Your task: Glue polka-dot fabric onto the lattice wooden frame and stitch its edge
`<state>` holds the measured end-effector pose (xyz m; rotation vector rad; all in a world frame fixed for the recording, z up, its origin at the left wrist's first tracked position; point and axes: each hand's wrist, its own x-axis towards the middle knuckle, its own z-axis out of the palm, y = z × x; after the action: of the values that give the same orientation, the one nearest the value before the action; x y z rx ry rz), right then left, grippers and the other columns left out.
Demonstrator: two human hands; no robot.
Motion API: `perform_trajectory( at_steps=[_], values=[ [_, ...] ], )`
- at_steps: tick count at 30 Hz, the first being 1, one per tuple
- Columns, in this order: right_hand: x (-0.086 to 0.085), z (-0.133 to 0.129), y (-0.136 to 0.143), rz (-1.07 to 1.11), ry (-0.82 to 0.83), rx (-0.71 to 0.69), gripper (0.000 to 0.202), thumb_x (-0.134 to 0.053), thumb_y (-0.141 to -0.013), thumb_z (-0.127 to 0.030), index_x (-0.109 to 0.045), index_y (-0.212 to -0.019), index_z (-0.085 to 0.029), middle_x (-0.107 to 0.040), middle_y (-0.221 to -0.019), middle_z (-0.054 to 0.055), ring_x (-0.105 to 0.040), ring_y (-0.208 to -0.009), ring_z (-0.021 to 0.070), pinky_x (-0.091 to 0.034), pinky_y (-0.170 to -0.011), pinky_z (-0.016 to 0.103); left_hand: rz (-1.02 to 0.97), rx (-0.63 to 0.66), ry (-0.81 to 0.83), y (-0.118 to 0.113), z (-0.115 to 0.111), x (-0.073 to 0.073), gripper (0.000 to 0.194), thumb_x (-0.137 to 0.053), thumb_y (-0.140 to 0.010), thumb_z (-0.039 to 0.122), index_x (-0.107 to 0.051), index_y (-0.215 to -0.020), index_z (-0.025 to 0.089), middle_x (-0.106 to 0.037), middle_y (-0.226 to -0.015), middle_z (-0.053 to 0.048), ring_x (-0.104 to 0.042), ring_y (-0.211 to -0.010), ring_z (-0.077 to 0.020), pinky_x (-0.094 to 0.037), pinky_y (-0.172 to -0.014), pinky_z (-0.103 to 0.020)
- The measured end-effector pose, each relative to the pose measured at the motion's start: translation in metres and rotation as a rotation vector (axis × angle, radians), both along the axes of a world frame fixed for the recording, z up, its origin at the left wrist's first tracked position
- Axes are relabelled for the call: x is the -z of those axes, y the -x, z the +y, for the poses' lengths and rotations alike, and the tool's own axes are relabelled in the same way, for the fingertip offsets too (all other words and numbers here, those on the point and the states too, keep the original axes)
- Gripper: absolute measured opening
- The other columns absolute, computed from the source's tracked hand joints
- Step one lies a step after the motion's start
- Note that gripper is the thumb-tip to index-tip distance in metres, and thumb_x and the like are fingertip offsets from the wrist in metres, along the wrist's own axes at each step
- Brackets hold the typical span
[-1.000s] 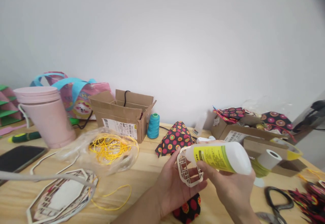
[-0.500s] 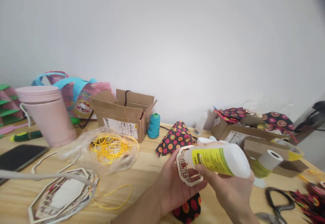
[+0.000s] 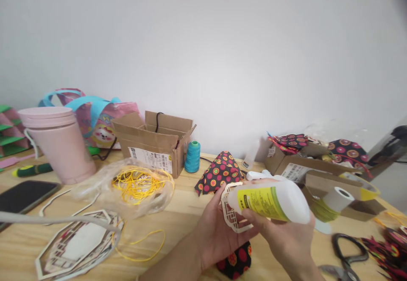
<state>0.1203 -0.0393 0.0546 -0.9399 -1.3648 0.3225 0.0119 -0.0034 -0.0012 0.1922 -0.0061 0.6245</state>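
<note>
My left hand [image 3: 213, 230] is closed around a small, pale openwork wooden frame [image 3: 226, 214], with the lattice facing up toward me. In my right hand [image 3: 286, 238] is a white glue bottle [image 3: 289, 200] with a yellow-green label, tilted so its narrow end lies over the frame. The bottle hides its own tip and part of the lattice. Below my left hand lies a black patterned fabric piece [image 3: 237, 262]. Another folded piece of the same patterned cloth [image 3: 219, 172] sits just behind my hands.
Leftward are yellow cord [image 3: 140, 183] in a plastic bag, octagonal wooden frames [image 3: 76, 247], a phone [image 3: 27, 196] and a pink cup [image 3: 59, 145]. Behind stand a cardboard box [image 3: 152, 145] and a teal thread spool [image 3: 192, 157]. Black-handled scissors [image 3: 349, 255] lie at right, near a fabric-filled box [image 3: 292, 166].
The glue bottle in my right hand has shifted slightly left over the frame and turned a little. My left hand keeps its hold on the frame.
</note>
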Motion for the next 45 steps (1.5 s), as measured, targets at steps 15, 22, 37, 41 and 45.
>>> perform_trajectory(
  at_steps=[15,22,37,41,45],
  values=[
    [-0.006,0.000,-0.001,-0.024,0.058,-0.070,0.034,-0.073,-0.054,-0.018,-0.062,-0.086,-0.020,-0.070,-0.076,0.002,-0.066,-0.061,0.0197,-0.057,-0.053,0.024,0.052,0.057,-0.051,0.005,0.000,-0.004,0.062,-0.032,-0.081,0.053,-0.047,-0.118,0.006,-0.068,-0.088,-0.012,-0.063,-0.076,-0.0223,-0.044,-0.074,-0.036],
    [-0.008,-0.002,-0.002,-0.101,0.057,-0.034,0.028,-0.072,-0.055,-0.022,-0.063,-0.082,-0.020,-0.070,-0.076,0.002,-0.066,-0.063,0.0199,-0.057,-0.056,0.026,0.076,0.047,-0.071,0.004,0.001,-0.005,0.062,-0.031,-0.081,0.053,-0.049,-0.116,0.006,-0.068,-0.089,-0.013,-0.063,-0.080,-0.0223,-0.046,-0.072,-0.033],
    [-0.010,-0.001,-0.005,-0.114,0.126,-0.095,0.031,-0.075,-0.051,-0.017,-0.063,-0.079,-0.018,-0.069,-0.071,0.002,-0.065,-0.060,0.0214,-0.057,-0.054,0.028,0.079,0.018,-0.065,0.005,0.002,-0.008,0.058,-0.035,-0.081,0.050,-0.050,-0.116,0.006,-0.067,-0.093,-0.013,-0.062,-0.079,-0.0198,-0.045,-0.073,-0.030],
    [-0.011,-0.001,-0.005,-0.077,0.129,-0.110,0.029,-0.074,-0.052,-0.018,-0.064,-0.080,-0.018,-0.069,-0.070,0.002,-0.065,-0.060,0.0209,-0.056,-0.055,0.028,0.070,0.025,-0.068,0.005,0.003,-0.009,0.058,-0.035,-0.081,0.050,-0.048,-0.118,0.007,-0.068,-0.093,-0.012,-0.062,-0.080,-0.0195,-0.045,-0.072,-0.029],
    [-0.012,-0.001,-0.005,-0.066,0.145,-0.115,0.030,-0.076,-0.050,-0.019,-0.064,-0.078,-0.018,-0.069,-0.069,0.002,-0.064,-0.058,0.0211,-0.056,-0.053,0.028,0.094,0.028,-0.087,0.005,0.004,-0.008,0.058,-0.034,-0.081,0.049,-0.049,-0.117,0.006,-0.068,-0.093,-0.012,-0.062,-0.077,-0.0187,-0.045,-0.073,-0.030]
  ],
)
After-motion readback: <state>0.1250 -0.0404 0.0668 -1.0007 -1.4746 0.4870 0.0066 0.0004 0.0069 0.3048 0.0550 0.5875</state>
